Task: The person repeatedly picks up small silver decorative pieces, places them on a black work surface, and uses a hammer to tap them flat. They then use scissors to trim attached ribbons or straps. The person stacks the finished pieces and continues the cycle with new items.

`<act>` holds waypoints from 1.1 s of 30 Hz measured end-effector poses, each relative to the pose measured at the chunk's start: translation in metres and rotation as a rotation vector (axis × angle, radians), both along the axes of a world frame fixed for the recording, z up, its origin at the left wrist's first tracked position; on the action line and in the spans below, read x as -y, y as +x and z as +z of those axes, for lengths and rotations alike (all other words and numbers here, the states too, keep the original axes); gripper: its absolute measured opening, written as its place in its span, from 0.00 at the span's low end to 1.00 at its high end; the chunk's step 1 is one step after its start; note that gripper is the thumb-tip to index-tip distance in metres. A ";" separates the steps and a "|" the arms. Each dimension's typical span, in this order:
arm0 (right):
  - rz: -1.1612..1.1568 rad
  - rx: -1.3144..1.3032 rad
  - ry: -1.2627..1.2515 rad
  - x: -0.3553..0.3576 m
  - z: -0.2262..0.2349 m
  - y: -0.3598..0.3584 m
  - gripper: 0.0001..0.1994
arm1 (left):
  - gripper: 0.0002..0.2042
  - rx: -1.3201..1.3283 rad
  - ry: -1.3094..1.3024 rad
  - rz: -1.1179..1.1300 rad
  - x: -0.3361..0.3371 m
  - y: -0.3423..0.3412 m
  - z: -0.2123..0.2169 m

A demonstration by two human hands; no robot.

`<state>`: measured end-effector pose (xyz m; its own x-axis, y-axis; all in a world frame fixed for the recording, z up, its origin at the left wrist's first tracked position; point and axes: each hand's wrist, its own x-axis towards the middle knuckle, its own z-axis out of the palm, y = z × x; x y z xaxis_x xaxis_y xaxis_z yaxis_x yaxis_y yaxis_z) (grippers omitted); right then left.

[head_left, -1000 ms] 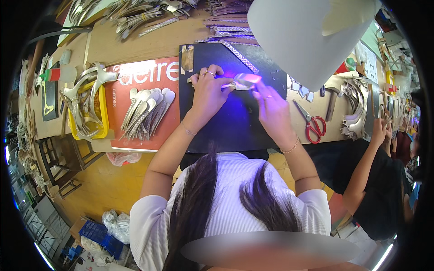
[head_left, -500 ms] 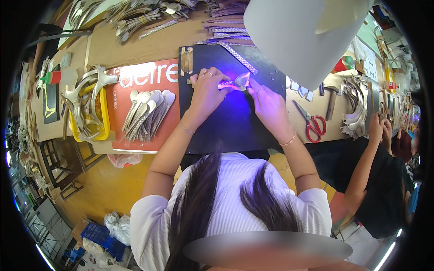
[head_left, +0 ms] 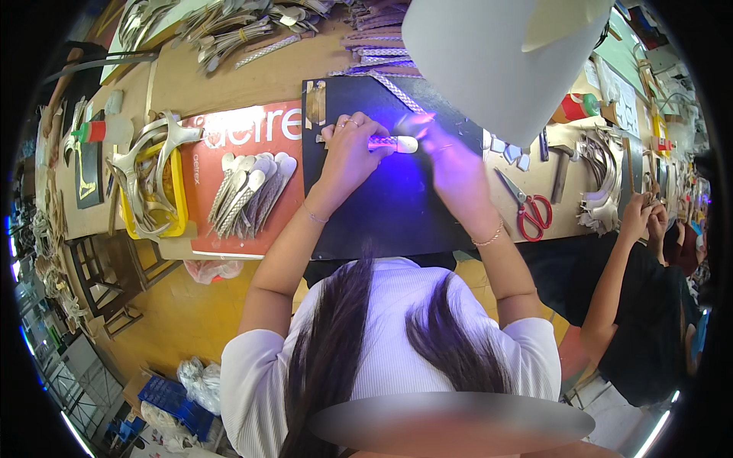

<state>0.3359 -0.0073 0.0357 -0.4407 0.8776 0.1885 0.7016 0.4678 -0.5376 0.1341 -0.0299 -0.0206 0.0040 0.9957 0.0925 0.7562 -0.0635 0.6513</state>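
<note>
While the fingers of the left hand were pressed down and curled over one end of a small pale strip piece, its other end was pinched between the closed fingertips of the right hand, so that the piece was held flat against the upper part of the black cutting mat. Compared with a second earlier, the hands had been drawn a little closer together along the strip and the right hand had been shifted slightly outward; the violet glow cast over the right hand and the mat was unchanged. From this it was judged that the piece was being smoothed or pressed along its length, with the work kept in the same spot. Beside the mat, to the left, a fan of grey insole-like cut pieces was laid on a red printed sheet, and a yellow tray of curved straps was set further left. To the right, red-handled scissors and a hammer were left on the wooden bench, where a co-worker's hand was also seen.
</note>
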 end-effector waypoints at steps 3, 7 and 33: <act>0.035 0.148 0.005 0.009 -0.007 0.000 0.18 | 0.13 -0.018 -0.012 0.007 -0.001 0.000 0.001; 0.026 0.071 0.101 0.020 -0.010 0.005 0.20 | 0.13 -0.009 -0.030 0.001 0.000 0.000 0.002; -0.490 0.458 -0.036 0.047 0.001 0.151 0.12 | 0.10 0.474 -0.235 -0.117 0.018 0.002 0.073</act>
<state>0.4864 -0.0543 0.0366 -0.0186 0.9989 0.0439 0.9892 0.0248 -0.1447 0.1363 -0.0477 0.0526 0.1284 0.9852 -0.1137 0.3725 0.0584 0.9262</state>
